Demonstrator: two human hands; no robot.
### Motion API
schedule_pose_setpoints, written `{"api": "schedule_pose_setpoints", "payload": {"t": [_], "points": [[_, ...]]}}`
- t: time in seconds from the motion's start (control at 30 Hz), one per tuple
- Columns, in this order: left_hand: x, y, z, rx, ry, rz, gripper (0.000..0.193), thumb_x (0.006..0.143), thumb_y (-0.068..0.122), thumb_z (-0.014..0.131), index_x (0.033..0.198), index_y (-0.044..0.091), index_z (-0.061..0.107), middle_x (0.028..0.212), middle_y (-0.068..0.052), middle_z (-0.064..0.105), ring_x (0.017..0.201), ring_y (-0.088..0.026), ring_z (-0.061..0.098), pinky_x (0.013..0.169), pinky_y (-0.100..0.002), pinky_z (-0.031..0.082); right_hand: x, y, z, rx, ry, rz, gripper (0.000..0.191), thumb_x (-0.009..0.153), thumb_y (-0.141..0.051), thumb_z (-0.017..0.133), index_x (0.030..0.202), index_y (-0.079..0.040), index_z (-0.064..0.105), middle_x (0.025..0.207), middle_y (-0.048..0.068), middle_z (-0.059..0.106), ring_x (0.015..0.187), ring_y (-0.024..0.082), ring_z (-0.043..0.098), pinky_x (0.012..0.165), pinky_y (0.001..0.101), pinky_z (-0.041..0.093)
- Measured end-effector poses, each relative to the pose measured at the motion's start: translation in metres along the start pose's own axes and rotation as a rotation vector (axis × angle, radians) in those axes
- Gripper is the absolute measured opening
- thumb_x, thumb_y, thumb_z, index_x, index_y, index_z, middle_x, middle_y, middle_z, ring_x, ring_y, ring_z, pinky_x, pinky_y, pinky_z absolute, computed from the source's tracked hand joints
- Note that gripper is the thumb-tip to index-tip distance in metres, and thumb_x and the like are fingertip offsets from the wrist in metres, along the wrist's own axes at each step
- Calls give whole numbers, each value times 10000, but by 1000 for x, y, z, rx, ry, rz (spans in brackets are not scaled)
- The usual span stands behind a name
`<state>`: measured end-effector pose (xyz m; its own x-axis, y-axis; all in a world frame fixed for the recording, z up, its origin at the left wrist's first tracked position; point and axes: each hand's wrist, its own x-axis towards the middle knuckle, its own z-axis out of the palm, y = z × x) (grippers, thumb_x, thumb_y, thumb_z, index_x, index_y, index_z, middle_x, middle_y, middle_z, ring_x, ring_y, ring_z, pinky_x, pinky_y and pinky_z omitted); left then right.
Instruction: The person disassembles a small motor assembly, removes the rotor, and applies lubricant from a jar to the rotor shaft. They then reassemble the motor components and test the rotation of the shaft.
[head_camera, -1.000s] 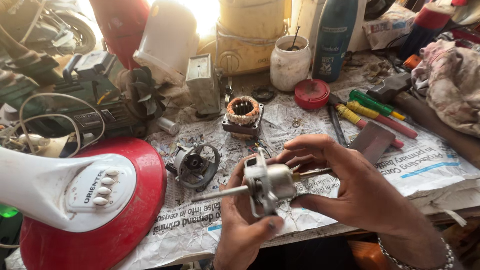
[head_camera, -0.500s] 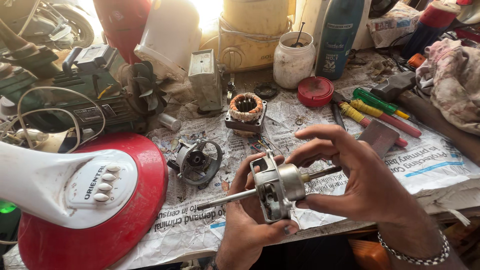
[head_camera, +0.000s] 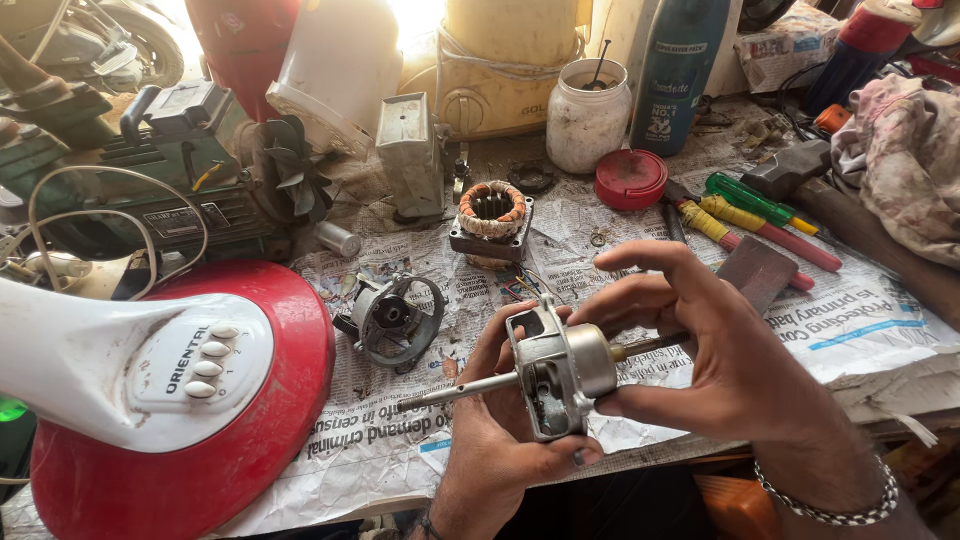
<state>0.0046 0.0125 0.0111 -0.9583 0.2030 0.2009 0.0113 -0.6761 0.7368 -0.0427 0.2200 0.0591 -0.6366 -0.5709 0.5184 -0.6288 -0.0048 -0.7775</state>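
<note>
While both hands clamp it, the motor housing (head_camera: 560, 372) sits between left hand (head_camera: 500, 445) and right hand (head_camera: 720, 360) — shaft pointing left.

a tall teal bottle (head_camera: 683, 70) with a pale label stands at the back, beside a white jar (head_camera: 590, 118). a white switch panel (head_camera: 200, 365) with printed lettering sits on the red base (head_camera: 290, 400). printed newspaper (head_camera: 850, 330) covers the bench.
</note>
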Motion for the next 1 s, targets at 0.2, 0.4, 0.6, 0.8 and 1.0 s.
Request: {"api": "schedule_pose_setpoints", "payload": {"t": [0.2, 0.4, 0.6, 0.8, 1.0], "points": [[-2, 0, -3, 30, -31, -15, 1174, 577, 155, 1006, 1561, 38, 376, 1404, -189, 577, 1348, -286, 589, 1179, -505, 510, -3, 2, -5, -13, -41, 401, 638, 869, -324, 811, 1416, -60, 616, 981, 106, 754, 826, 215, 736, 721, 348, 604], [-3, -5, -5, 44, -76, 108, 1138, 621, 121, 988, 1570, 34, 364, 1418, -189, 571, 1357, -292, 588, 1204, -497, 516, -4, -11, -20, -232, -196, 104, 852, 778, -441, 872, 1437, -17, 538, 1195, 143, 775, 1067, 223, 756, 924, 383, 599], [-11, -12, -1, 190, -2, 134, 1164, 604, 64, 982, 1526, 112, 273, 1322, -117, 527, 1250, -253, 641, 1094, -453, 611, -19, -28, -29, -696, -151, 260, 928, 622, -568, 903, 1365, -78, 641, 1238, 105, 751, 1095, 236, 733, 901, 370, 587], [-15, -15, -5, 339, -53, 165, 1135, 682, 95, 984, 1557, 127, 262, 1349, -153, 535, 1306, -265, 635, 1161, -452, 611, -29, -27, -21, -819, -92, 227, 822, 630, -552, 878, 1292, -99, 698, 1233, 105, 734, 1069, 249, 746, 848, 364, 601], [-12, -12, -5, 272, -98, 183, 1092, 707, 113, 972, 1527, 125, 251, 1468, -175, 494, 1405, -270, 588, 1185, -464, 532, -23, -29, -16, -822, -68, 262, 830, 598, -553, 946, 1294, -150, 738, 1218, 59, 745, 1044, 212, 764, 837, 339, 616]]}}
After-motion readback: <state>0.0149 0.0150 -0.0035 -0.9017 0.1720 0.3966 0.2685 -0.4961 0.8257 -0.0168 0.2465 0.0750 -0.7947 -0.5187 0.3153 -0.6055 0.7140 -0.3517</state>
